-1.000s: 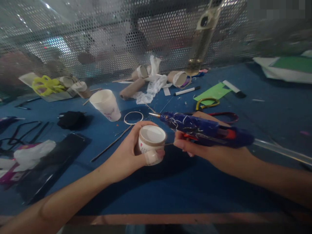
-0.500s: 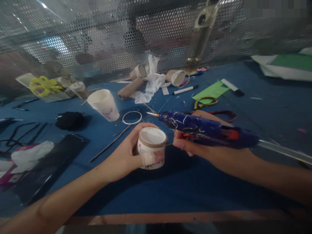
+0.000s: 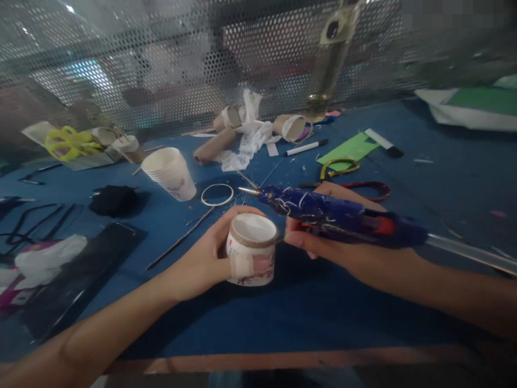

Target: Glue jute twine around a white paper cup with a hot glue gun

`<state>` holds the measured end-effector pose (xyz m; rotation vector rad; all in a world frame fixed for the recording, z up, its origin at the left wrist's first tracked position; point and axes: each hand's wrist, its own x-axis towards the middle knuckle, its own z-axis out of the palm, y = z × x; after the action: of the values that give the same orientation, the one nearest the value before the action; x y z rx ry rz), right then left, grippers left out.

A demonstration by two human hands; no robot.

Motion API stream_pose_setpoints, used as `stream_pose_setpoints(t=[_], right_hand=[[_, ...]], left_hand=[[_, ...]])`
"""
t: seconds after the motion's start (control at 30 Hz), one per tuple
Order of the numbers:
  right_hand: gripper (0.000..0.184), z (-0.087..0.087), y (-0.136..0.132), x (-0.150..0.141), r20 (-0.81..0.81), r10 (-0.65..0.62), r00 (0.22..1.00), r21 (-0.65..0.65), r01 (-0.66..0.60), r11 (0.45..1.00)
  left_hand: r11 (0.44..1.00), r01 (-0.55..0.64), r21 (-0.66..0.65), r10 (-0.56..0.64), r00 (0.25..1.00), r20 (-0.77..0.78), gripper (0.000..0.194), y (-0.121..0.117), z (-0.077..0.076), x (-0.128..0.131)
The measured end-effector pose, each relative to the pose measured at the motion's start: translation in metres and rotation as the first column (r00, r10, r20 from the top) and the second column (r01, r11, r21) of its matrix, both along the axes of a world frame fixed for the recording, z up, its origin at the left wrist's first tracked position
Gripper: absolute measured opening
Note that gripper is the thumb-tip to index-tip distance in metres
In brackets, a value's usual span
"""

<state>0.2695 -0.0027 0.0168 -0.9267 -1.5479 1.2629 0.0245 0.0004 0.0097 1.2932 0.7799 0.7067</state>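
My left hand [image 3: 214,253] is wrapped round a short white paper cup [image 3: 252,250], a bandage on the thumb. A band of brown twine circles the cup just under its rim, and its tail runs toward my right fingers. My right hand [image 3: 319,231] grips a blue hot glue gun [image 3: 323,210] with a red trigger. The gun's metal nozzle points left, above and behind the cup, apart from it. A clear glue stick [image 3: 464,249] sticks out of the gun's back end. Beyond the cup, a thin white ring [image 3: 217,195] lies on the blue table.
A stack of paper cups [image 3: 169,173] leans at the left. Yellow scissors [image 3: 70,143] rest in a box behind it. Cardboard tubes [image 3: 216,145], a marker [image 3: 306,147] and green paper [image 3: 349,150] lie farther back, before a perforated metal screen [image 3: 266,59]. A dark stick [image 3: 181,237] lies left of my hand.
The cup tilts very slightly and sits a touch lower in view. The glue gun has shifted slightly left. Both hands keep their holds.
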Motion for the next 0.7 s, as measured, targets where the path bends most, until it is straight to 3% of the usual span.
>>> stream_pose_setpoints(t=[0.47,0.7], right_hand=[[0.029,-0.0055,-0.001,0.0073,0.113,-0.01,0.994,0.11,-0.003,0.994],[0.028,-0.0061,-0.0011,0.0076,0.085,0.027,0.996,0.108,-0.036,0.993]], left_hand=[[0.993,0.12,0.008,-0.12,0.992,0.042,0.046,0.0031,-0.0038,-0.0036],[0.996,0.079,-0.036,-0.077,0.995,0.061,0.049,0.0021,-0.0039,-0.0004]])
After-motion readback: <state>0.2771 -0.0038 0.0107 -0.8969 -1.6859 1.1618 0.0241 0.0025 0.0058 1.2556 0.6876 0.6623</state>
